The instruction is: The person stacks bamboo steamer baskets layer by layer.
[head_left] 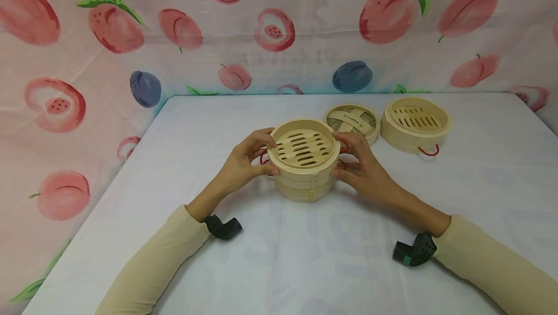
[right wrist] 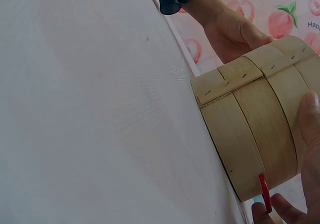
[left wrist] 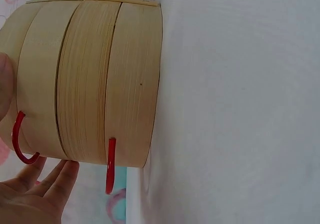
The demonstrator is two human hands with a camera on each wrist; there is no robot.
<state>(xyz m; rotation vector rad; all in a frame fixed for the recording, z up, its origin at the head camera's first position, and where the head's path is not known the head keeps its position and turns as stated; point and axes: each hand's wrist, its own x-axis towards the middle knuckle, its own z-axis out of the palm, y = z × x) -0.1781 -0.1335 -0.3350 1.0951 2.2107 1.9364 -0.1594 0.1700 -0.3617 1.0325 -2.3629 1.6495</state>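
Observation:
Two small bamboo steamer baskets stand stacked on the white table, the upper basket (head_left: 302, 148) with a slotted base showing inside its rim and the lower basket (head_left: 303, 191) directly beneath. My left hand (head_left: 253, 152) grips the upper basket from the left, thumb at its front and fingers at the rim. From the right, my right hand (head_left: 359, 162) holds the same basket, thumb on the front side wall and fingers near a red handle. In the left wrist view, red handles (left wrist: 111, 165) stick out from both tiers. The stack's wall seams (right wrist: 235, 86) line up roughly in the right wrist view.
Behind the stack lies a woven bamboo lid (head_left: 350, 120). A third steamer basket (head_left: 414, 126) with a red handle stands beside the lid at the back right. The white-covered table (head_left: 296, 266) meets a fruit-print cloth (head_left: 187, 68) at its back and left. A black camera sits on each wrist.

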